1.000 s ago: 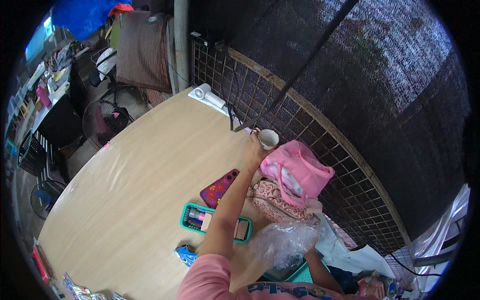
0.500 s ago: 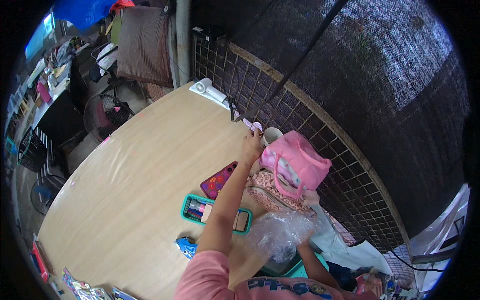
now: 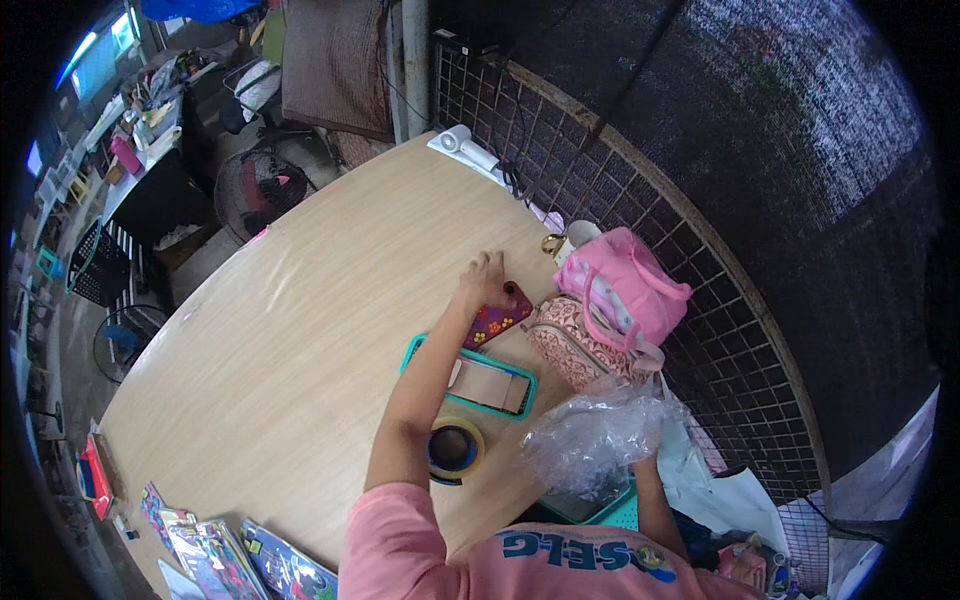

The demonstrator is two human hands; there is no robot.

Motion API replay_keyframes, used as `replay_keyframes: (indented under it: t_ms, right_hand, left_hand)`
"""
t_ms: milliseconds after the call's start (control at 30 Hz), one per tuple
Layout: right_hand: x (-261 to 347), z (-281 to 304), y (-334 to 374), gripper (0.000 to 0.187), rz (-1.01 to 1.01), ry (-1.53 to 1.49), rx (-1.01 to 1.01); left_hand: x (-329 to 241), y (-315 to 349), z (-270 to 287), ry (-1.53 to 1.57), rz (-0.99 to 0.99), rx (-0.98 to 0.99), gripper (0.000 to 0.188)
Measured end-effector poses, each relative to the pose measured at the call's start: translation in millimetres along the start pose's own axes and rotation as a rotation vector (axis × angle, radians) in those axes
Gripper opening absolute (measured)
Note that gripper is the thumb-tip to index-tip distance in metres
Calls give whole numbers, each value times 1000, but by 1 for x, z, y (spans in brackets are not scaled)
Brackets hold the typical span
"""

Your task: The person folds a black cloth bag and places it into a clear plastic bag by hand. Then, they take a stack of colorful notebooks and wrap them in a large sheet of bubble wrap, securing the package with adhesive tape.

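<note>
My left hand [image 3: 485,281] reaches over the table, fingers spread, at the far end of a phone [image 3: 492,323] in a purple-red flowered case. Its fingertips rest past the phone's left edge, and the thumb side lies against the case. Under my left forearm is a small teal basket [image 3: 528,401] holding beige pieces; the arm hides part of it. A roll of tape [image 3: 472,440] with a dark core sits beside the elbow. My right hand [image 3: 647,465], at the table's near right, holds a crumpled clear plastic bag [image 3: 590,428]; the bag covers its fingers.
A pink handbag [image 3: 640,280], a patterned pouch [image 3: 570,343] and a white cup [image 3: 583,233] with a gold handle stand along the wire mesh [image 3: 690,240]. A white handheld fan [image 3: 470,148] lies at the far corner. Colourful packets [image 3: 215,560] occupy the near left.
My left hand has left the cup and come back left and nearer, onto the phone. My right hand stays with the plastic bag. The whole view has shifted, bringing the tape roll into sight.
</note>
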State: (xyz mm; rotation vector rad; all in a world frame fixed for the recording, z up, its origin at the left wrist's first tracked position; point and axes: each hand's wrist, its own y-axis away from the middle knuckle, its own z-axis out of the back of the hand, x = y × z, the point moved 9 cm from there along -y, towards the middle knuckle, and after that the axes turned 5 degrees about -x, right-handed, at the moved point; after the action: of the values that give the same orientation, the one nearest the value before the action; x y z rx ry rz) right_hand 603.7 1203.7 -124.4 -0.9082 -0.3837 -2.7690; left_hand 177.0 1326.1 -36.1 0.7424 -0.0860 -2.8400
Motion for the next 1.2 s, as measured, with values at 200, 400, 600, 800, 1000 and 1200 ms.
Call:
replay_keyframes:
  t_ms: [200, 400, 600, 800, 1000, 1200]
  right_hand:
    - [-19, -1, 15, 44, 12, -879, -99]
    - [27, 21, 21, 41, 345, 69, -339]
    - [7, 53, 53, 42, 65, -381, -311]
    - [28, 74, 47, 44, 15, -459, -280]
    - [45, 67, 28, 46, 18, -502, -258]
    - [72, 51, -12, 49, 71, -546, -201]
  left_hand:
    - [-11, 22, -39, -311, -123, 187, 85]
    - [-36, -50, -89, -294, -604, 64, 73]
    - [-46, -2, -46, -154, -553, 35, 94]
    - [33, 157, 13, -480, -208, 387, 115]
    - [25, 108, -2, -335, -438, 267, 98]
    - [-9, 76, -11, -358, -342, -25, 97]
